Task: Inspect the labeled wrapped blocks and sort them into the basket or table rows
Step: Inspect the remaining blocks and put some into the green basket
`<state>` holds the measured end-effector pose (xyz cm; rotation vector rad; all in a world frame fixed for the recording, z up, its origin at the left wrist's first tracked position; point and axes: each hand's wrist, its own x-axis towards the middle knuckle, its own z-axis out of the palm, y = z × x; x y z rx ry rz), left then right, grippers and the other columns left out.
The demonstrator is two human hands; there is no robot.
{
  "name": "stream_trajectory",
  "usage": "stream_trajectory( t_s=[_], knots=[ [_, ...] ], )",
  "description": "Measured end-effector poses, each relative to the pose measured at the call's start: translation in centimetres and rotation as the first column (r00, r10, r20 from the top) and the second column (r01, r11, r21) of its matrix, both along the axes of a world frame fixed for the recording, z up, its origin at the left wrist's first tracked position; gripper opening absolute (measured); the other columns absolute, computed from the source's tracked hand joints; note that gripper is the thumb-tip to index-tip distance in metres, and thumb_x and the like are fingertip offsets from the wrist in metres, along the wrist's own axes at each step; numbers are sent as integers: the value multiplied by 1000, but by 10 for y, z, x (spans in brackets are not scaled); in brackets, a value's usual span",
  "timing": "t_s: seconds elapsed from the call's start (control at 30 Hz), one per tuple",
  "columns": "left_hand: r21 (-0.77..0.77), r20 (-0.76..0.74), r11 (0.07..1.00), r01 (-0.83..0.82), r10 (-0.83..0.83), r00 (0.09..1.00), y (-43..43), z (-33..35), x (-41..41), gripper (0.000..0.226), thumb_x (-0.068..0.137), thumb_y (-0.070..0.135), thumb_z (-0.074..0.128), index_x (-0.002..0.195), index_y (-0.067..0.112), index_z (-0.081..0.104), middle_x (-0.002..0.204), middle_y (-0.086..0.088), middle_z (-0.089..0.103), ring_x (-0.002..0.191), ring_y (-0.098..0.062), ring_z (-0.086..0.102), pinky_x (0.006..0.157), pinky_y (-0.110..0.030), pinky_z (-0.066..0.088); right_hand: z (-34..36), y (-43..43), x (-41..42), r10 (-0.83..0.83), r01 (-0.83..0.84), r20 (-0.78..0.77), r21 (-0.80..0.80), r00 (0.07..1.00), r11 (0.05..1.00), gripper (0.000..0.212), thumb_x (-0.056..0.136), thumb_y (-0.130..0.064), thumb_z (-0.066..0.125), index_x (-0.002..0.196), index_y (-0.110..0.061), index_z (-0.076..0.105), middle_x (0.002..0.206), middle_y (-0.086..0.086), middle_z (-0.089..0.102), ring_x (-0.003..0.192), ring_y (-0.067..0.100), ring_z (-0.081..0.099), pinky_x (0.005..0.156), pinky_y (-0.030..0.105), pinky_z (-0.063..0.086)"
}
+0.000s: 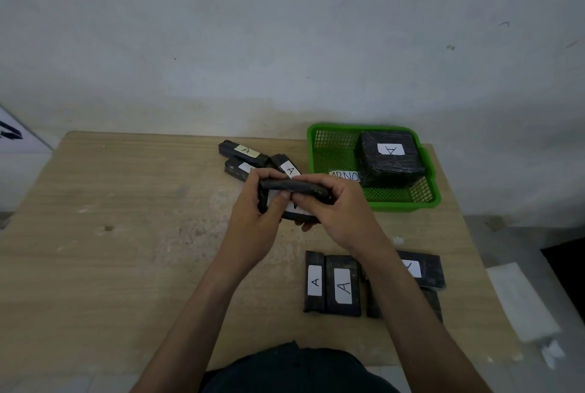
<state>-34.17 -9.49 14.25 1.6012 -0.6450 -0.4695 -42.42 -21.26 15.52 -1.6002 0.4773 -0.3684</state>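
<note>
Above the middle of the wooden table [126, 234], both hands meet around one black wrapped block [292, 190], held clear of the surface and tilted so that a long edge faces upward. Left hand [253, 218]: fingers curled over the block's far edge, thumb pressed on its near face beside a white label [297, 208] (lettering hidden by the fingers). Right hand [335, 212]: fingers closed over the top edge, thumb beneath, gripping the same block. Just beyond the hands lie three black blocks in a loose cluster [250, 156], each carrying a label marked "A"; the nearest of them is touching or nearly touching the knuckles in this view. Beyond and to the right of the right hand stands a green mesh basket [329, 145] containing one larger black block [389, 156] labelled "A", with a partly legible paper strip [345, 176] on the basket floor. Nearer the person than the hands, under and beside the right forearm, black labelled blocks form a row [343, 285]; two show "A" clearly, and the others are partly covered by the arm.
</note>
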Motion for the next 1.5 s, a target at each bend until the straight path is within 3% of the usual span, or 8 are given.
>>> stream_trajectory(
  t_s=[0.2, 0.33, 0.47, 0.6, 0.77, 1.2, 1.4, 1.5],
  knots=[
    [66, -341, 996, 64, -38, 939, 3, 10, 1, 25, 91, 24, 56, 114, 32, 51, 107, 3, 59, 71, -6, 64, 64, -25, 49, 0, -10, -5, 82, -71, 57, -174, 995, 982, 42, 80, 5, 69, 106, -28, 66, 107, -6, 68, 100, 9, 64, 82, 25, 55],
    [2, -513, 997, 79, -67, 856, 0, 12, 7, 10, 92, 21, 53, 98, 23, 62, 97, -5, 62, 72, -14, 62, 62, -24, 48, -2, -12, -9, 162, -149, 61, -173, 985, 974, 49, 79, 8, 62, 114, -27, 61, 114, -2, 63, 107, 10, 60, 89, 23, 49],
    [-25, -421, 998, 53, -58, 905, -3, 11, 9, 19, 90, 7, 55, 91, 24, 64, 100, 0, 62, 84, -15, 60, 68, -23, 49, -7, -12, -9, 99, -96, -23, 114, 995, 989, 34, 86, -14, 67, 114, -31, 59, 118, 0, 59, 109, 16, 62, 95, 35, 53],
    [45, -202, 998, 36, -26, 979, -5, 8, 7, 21, 90, 9, 58, 91, 30, 64, 92, 10, 63, 77, -2, 60, 63, -15, 50, -9, -9, -5, -16, 27, -47, 253, 999, 967, 21, 89, -5, 63, 106, -17, 65, 111, 11, 60, 101, 26, 65, 82, 39, 59],
    [49, -14, 999, -5, 6, 1000, -7, 5, 2, 25, 90, 10, 59, 91, 34, 62, 86, 14, 65, 74, 2, 63, 60, -14, 50, -12, -6, -5, -78, 83, -44, 150, 996, 985, 19, 88, -6, 65, 102, -18, 67, 107, 11, 64, 94, 27, 69, 73, 36, 60],
    [-33, -59, 998, -47, 45, 997, -7, 5, 2, 21, 88, 10, 61, 87, 31, 66, 79, 22, 67, 72, 0, 62, 64, -16, 51, -11, -6, -6, -52, 45, 60, 119, 997, 992, 31, 81, 4, 69, 103, -17, 66, 103, 9, 66, 84, 25, 72, 73, 33, 60],
    [-65, -252, 997, -45, 27, 967, -7, 4, 2, 46, 84, 4, 65, 124, 22, 52, 107, 8, 61, 88, 5, 63, 72, -12, 51, -11, -13, -7, -68, 67, -6, 277, 998, 959, 36, 84, -11, 70, 116, -22, 61, 116, 13, 62, 106, 26, 65, 83, 41, 58],
    [-22, -235, 999, -24, 18, 972, -7, 3, 1, 47, 82, 3, 67, 121, 25, 53, 105, 7, 61, 86, 5, 63, 68, -9, 49, -8, -18, -11, -33, 47, -50, 310, 998, 949, 31, 86, -6, 67, 115, -13, 62, 117, 16, 61, 104, 28, 65, 81, 37, 59]
  ],
)
